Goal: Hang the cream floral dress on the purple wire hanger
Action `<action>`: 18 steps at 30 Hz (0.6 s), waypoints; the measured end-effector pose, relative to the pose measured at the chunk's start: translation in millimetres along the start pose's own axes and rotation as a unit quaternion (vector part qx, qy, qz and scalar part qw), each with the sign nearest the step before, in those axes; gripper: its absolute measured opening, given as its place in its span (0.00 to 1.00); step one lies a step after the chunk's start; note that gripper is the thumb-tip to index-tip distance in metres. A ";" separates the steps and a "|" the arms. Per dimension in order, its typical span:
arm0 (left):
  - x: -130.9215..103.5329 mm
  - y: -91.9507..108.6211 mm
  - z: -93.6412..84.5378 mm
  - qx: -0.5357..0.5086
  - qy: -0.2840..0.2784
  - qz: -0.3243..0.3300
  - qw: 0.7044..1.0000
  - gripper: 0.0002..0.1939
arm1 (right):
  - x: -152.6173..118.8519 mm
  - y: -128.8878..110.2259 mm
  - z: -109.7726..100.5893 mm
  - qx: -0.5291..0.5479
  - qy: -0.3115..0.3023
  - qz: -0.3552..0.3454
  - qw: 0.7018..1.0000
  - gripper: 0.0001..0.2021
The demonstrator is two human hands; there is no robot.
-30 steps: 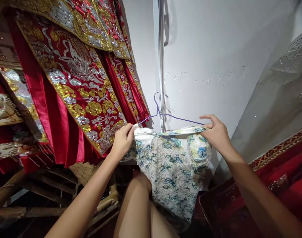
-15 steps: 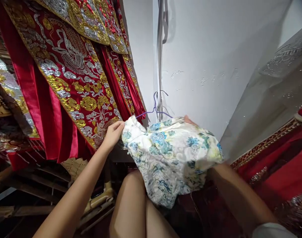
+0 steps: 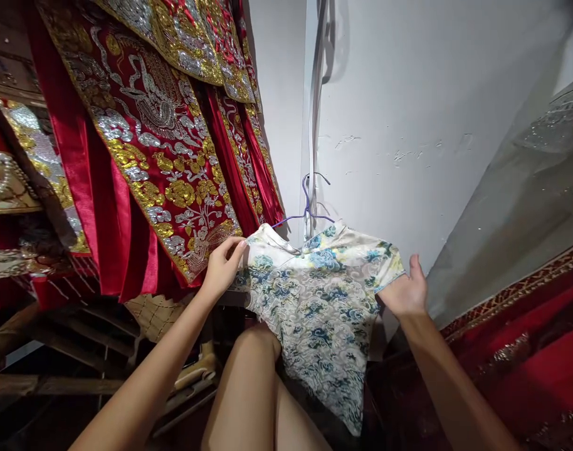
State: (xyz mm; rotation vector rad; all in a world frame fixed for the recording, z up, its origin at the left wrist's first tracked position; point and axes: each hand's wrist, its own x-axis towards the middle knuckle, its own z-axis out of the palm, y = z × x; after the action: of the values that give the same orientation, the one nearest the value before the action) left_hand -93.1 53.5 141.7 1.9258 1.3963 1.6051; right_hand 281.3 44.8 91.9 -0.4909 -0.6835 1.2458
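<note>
A white short-sleeved garment with blue and green flowers (image 3: 315,300) hangs from a purple hanger (image 3: 307,207) whose hook is in front of the wall. My left hand (image 3: 224,266) pinches the garment's left shoulder between thumb and fingers. By the opening of the right sleeve is my right hand (image 3: 406,289), thumb raised and apart, nothing gripped; part of its fingers is hidden at the sleeve. The lower part of the cloth hangs down beside my knee.
Red costumes with gold and silver embroidery (image 3: 178,156) hang at the left. Below them stands a bamboo frame (image 3: 56,383). White straps (image 3: 315,94) run down the wall (image 3: 399,113). More red cloth (image 3: 540,351) and grey plastic sheeting (image 3: 516,188) are at the right.
My right hand has come out from the garment's right sleeve, and the cloth now hangs flatter and lower. My left hand stays at the left shoulder. The view has shifted slightly left.
</note>
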 end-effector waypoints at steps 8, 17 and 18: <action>38.4 50.1 17.8 0.138 -0.071 0.046 0.987 0.19 | 9.8 -39.4 71.5 -0.015 -0.063 -0.080 0.995 0.11; 42.2 31.9 36.6 -0.101 0.117 -0.061 0.986 0.32 | -64.4 -43.3 121.9 -0.320 -0.508 0.089 0.795 0.25; 34.7 34.2 37.2 -0.126 0.115 -0.063 0.983 0.33 | -69.2 -45.6 122.0 -0.330 -0.577 0.118 0.738 0.25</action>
State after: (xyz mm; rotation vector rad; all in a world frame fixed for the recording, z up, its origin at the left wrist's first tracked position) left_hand -46.8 77.0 174.2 1.5185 1.2928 1.8866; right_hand 215.1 -37.0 195.2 -0.3193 -2.2429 1.4670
